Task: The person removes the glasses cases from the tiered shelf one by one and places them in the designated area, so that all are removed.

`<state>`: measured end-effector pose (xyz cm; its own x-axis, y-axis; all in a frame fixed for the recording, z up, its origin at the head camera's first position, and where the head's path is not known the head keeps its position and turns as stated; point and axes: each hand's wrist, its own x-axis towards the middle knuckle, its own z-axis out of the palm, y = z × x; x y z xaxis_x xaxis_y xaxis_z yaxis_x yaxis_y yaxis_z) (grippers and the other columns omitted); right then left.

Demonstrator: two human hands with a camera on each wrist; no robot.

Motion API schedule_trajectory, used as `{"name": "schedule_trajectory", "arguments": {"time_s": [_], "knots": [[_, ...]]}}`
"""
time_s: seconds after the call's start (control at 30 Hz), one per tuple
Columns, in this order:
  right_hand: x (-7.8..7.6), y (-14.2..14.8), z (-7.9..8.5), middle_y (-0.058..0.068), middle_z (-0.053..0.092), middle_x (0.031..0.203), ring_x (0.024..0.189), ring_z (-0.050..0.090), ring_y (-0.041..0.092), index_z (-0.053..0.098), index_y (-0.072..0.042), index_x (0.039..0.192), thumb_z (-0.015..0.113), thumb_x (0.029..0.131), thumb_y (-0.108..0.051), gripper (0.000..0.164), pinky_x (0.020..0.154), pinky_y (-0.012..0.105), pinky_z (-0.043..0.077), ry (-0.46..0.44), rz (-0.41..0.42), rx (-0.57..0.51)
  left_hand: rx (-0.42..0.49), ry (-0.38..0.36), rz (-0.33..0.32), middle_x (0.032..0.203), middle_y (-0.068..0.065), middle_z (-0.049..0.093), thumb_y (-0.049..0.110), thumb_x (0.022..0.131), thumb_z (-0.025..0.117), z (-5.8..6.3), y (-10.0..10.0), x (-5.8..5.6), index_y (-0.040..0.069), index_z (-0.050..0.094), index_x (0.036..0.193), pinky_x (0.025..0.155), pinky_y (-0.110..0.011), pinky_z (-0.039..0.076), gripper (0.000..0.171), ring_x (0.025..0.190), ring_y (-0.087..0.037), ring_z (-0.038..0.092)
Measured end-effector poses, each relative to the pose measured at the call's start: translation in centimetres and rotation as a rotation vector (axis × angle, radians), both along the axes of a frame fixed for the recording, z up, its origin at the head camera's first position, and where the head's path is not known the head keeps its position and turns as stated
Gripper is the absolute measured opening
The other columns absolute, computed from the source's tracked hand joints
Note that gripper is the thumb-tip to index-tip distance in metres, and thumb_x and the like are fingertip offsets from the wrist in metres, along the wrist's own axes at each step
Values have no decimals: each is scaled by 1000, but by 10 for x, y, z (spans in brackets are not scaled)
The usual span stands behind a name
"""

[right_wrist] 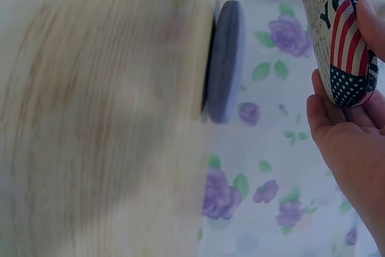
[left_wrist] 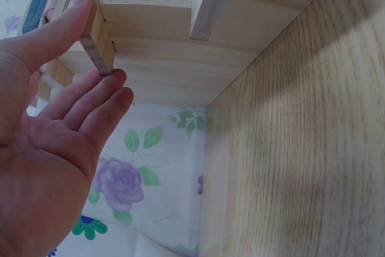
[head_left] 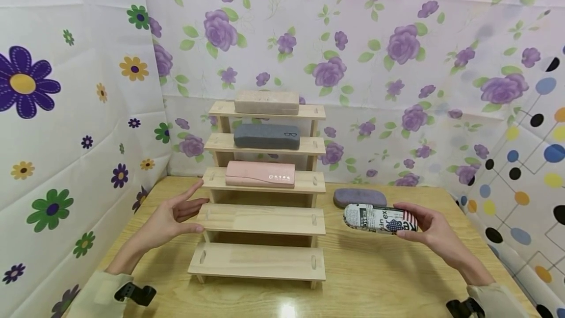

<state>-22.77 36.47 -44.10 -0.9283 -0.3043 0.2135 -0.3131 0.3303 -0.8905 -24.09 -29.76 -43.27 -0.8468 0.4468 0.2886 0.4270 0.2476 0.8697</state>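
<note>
My right hand (head_left: pixel 434 229) grips a newspaper-print glasses case (head_left: pixel 377 218) by its right end, thumb below and fingers above, held over the table. The right wrist view shows the flag pattern on that glasses case (right_wrist: pixel 346 46). At the left side of a stepped wooden rack (head_left: pixel 260 261), my left hand (head_left: pixel 169 220) has its fingers extended. In the left wrist view, thumb and fingertips of the left hand (left_wrist: pixel 54 118) lie against a board's end. On the rack's upper three steps sit a pink glasses case (head_left: pixel 260 174), a grey-blue one (head_left: pixel 267 136) and a beige one (head_left: pixel 267 102).
A purple glasses case (head_left: pixel 359 197) lies on the wooden table (head_left: pixel 371 278) right of the rack, behind the held case. Flowered cloth (head_left: pixel 273 53) hangs behind, with patterned cloth at both sides.
</note>
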Motion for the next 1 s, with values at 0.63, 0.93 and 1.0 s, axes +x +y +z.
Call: {"name": "schedule_trajectory", "arguments": {"time_s": [0.63,0.93,1.0], "knots": [[-25,17,-34,21,51,155,140,48,13,54,-6,153,84,93,-20,68,102,8,43,-59,-54,84,5,10,-10,157,-30,43,-1,86,85,-1,-1,0,17,21,170,107,-31,51,107,140,-27,51],[-37,16,-48,25,49,155,144,46,28,53,-3,153,86,91,-21,73,105,7,39,-60,-57,100,6,1,-4,156,-30,44,-1,86,86,-1,0,1,20,22,170,107,-32,51,108,140,-38,47],[-40,16,-50,23,49,157,145,43,31,52,-4,154,86,91,-24,75,103,6,39,-78,-60,108,3,4,-1,156,-30,45,0,86,86,0,0,1,20,22,170,107,-33,51,108,140,-39,47]]}}
